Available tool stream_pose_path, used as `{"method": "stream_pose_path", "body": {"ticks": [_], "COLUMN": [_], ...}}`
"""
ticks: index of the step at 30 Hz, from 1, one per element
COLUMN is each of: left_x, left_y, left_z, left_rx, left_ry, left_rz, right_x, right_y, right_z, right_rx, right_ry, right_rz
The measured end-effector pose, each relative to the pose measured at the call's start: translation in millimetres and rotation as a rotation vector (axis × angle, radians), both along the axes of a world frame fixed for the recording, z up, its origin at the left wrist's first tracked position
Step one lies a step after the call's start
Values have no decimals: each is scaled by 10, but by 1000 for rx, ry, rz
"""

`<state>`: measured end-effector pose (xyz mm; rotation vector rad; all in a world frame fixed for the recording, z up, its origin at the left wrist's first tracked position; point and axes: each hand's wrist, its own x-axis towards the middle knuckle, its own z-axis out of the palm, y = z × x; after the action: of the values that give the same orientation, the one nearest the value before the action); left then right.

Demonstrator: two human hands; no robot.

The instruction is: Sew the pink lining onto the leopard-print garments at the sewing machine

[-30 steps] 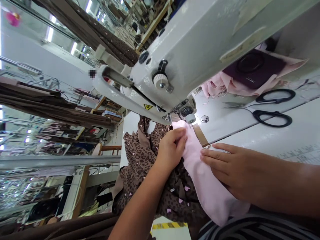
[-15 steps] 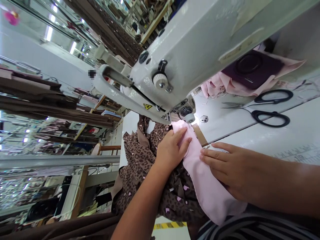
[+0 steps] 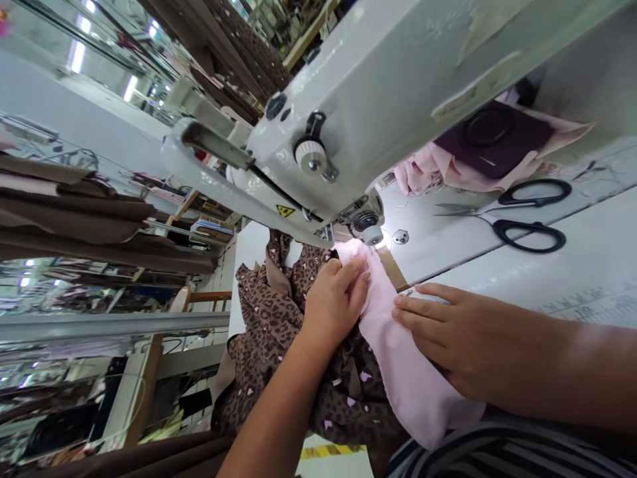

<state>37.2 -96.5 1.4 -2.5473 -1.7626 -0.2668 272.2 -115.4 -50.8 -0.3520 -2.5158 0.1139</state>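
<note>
From where I stand the pink cloth (image 3: 408, 372) looks only partway sewn, its far end beneath the sewing machine (image 3: 373, 113), a longer stretch left nearer, under a left hand (image 3: 333, 299) whose grip I can't tell and a flat, open right hand (image 3: 448, 338).

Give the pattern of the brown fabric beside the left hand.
The brown fabric has dark leopard spots and scattered pink patches, clearest in the head view.
</note>
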Motion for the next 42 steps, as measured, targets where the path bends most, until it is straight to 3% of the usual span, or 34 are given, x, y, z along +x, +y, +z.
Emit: {"method": "stream_pose_path", "body": {"ticks": [3, 12, 22, 25, 29, 33, 36, 42], "left_x": [-28, -13, -34, -64, -151, -209, -210, -188], "left_y": [9, -4, 100, 131, 131, 100, 81, 27], "left_z": [-24, -162, -227, -139, 151, 351, 287, 50], "left_rx": [15, 68, 91, 18, -175, -289, -155, 429], "left_ry": [-81, -10, -117, -203, -308, -204, -78, 58], "left_rz": [-68, -33, -38, -66, -149, -319, -383, -337], "right_x": [5, -9, -34, -40, -27, -6, -2, -9], "right_y": [-5, -3, 36, 46, 45, 37, 32, 28], "right_z": [4, -27, -12, -9, -17, -4, -1, -22], "right_rx": [-7, -31, -38, -48, -60, -62, -55, -53], "right_ry": [-3, 9, 46, 41, 27, 25, 29, 33], "right_rz": [6, -2, -49, -53, -35, -33, -34, -36]}}
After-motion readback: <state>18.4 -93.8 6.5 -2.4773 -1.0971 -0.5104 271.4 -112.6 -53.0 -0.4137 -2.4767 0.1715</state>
